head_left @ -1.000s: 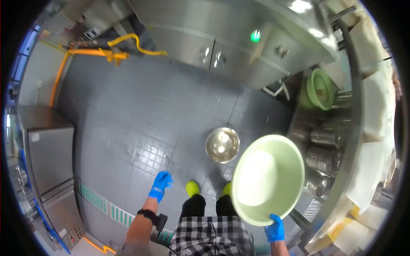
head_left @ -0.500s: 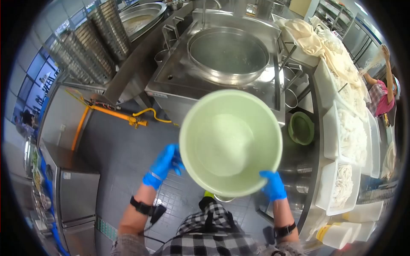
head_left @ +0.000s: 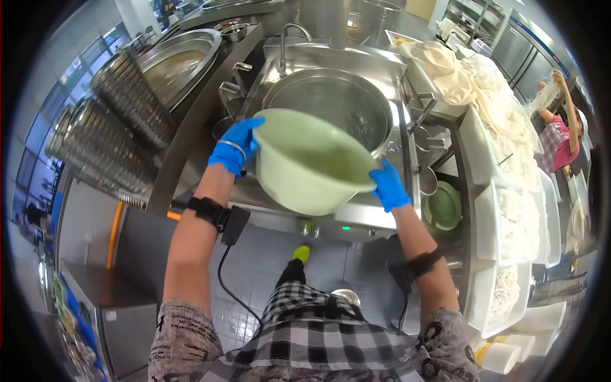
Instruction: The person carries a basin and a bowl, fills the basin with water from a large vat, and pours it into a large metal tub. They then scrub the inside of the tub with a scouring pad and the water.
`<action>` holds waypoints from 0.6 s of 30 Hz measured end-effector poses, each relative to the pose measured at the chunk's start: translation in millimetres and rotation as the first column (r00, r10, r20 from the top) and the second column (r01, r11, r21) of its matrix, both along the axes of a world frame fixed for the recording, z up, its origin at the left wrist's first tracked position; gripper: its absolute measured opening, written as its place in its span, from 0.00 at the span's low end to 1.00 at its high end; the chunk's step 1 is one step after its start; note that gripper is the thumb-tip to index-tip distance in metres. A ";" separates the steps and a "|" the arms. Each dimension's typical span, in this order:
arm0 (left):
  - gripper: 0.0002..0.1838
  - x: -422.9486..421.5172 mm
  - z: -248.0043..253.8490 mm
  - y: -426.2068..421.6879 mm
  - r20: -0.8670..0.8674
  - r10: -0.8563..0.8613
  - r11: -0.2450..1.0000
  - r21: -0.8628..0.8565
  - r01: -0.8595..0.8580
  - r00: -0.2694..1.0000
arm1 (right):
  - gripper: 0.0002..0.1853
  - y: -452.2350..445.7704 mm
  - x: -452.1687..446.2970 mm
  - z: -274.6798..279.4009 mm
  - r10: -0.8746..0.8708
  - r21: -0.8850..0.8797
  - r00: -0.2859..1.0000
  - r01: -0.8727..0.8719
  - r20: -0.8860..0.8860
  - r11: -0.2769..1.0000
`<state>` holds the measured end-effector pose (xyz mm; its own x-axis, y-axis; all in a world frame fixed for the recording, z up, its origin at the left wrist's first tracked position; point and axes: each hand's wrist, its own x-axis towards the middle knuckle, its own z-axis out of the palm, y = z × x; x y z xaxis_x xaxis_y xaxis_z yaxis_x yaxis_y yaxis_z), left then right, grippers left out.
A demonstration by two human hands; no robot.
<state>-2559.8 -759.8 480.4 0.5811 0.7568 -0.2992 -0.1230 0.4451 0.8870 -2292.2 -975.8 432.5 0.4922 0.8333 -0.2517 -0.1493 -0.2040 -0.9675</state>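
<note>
The pale green basin (head_left: 305, 184) is tilted at the centre of the frame, overlapping the lower edge of the steel pot (head_left: 331, 76). Left hand (head_left: 234, 145) grips its rim at upper left, right hand (head_left: 389, 186) at lower right; its long axis slopes between them.

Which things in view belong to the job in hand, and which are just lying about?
In the job:
pale green basin, tilted, held by its rim in the left hand and right hand
probably the round steel vat beyond it

Apparently just lying about:
second green basin, low at right
steel bowl on the floor
stacked metal containers, left
white noodle tubs, right
</note>
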 end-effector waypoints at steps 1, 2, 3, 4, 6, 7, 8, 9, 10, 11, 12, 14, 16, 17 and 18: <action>0.06 13.8 8.5 24.7 0.088 0.016 0.998 -0.054 -0.011 0.996 | 0.14 24.2 39.9 -53.3 0.094 0.194 0.651 -0.357 0.753 0.914; 0.09 29.5 19.0 48.2 0.176 0.038 0.994 -0.112 -0.019 0.984 | 0.14 46.3 52.4 -61.2 0.083 0.194 0.649 -0.343 0.756 0.919; 0.11 43.3 35.3 65.5 0.174 0.030 0.994 -0.105 -0.012 0.984 | 0.09 64.4 62.3 -65.2 0.189 0.114 0.694 -0.366 0.695 0.924; 0.11 57.1 42.3 87.2 0.169 0.019 0.993 -0.118 0.001 0.985 | 0.05 78.3 55.8 -44.4 0.293 0.034 0.734 -0.395 0.612 0.918; 0.11 82.4 51.6 126.4 0.049 0.007 0.997 -0.081 -0.003 0.999 | 0.06 108.4 51.4 -25.4 -0.025 -0.145 0.978 -0.005 -0.208 0.989; 0.09 93.3 52.7 139.9 0.005 0.008 1.000 0.005 -0.008 1.000 | 0.07 121.1 56.0 -27.7 0.011 -0.144 0.990 -0.031 -0.138 0.989; 0.09 106.1 45.4 156.8 0.001 -0.004 1.000 0.003 0.004 1.000 | 0.07 132.4 61.2 -30.7 0.046 -0.143 0.997 -0.055 -0.067 0.988; 0.09 120.9 27.9 178.2 0.030 0.006 0.999 -0.044 -0.004 1.000 | 0.05 144.4 73.9 -49.0 0.069 -0.191 0.997 -0.076 -0.043 0.979; 0.09 133.2 22.3 189.0 0.062 0.018 0.996 -0.090 -0.012 0.998 | 0.05 148.1 77.9 -52.7 0.055 -0.196 0.997 -0.063 -0.047 0.979; 0.07 138.0 16.3 199.5 -0.014 -0.069 0.996 -0.059 0.069 0.997 | 0.05 147.8 80.3 -57.5 0.298 -0.252 0.880 -0.213 0.370 0.944; 0.07 146.0 9.6 206.6 -0.017 -0.082 0.995 -0.063 0.081 0.997 | 0.04 147.6 82.4 -62.3 0.483 -0.367 0.546 -0.314 0.685 0.876; 0.08 163.2 -9.2 219.3 -0.169 -0.069 0.993 -0.102 0.052 0.983 | 0.05 156.2 99.7 -112.0 0.479 -0.386 0.564 -0.285 0.673 0.878; 0.08 175.7 -21.0 227.3 -0.201 -0.092 0.989 -0.134 0.066 0.975 | 0.07 160.9 119.2 -165.6 0.493 -0.355 0.583 -0.343 0.646 0.870; 0.08 181.8 -24.3 229.7 -0.233 -0.120 0.988 -0.120 0.094 0.965 | 0.08 162.0 126.8 -181.3 0.527 -0.403 0.684 -0.353 0.505 0.844; 0.09 188.3 -29.5 233.7 -0.263 -0.148 0.987 -0.107 0.123 0.953 | 0.08 161.9 127.2 -179.4 0.521 -0.407 0.692 -0.343 0.500 0.847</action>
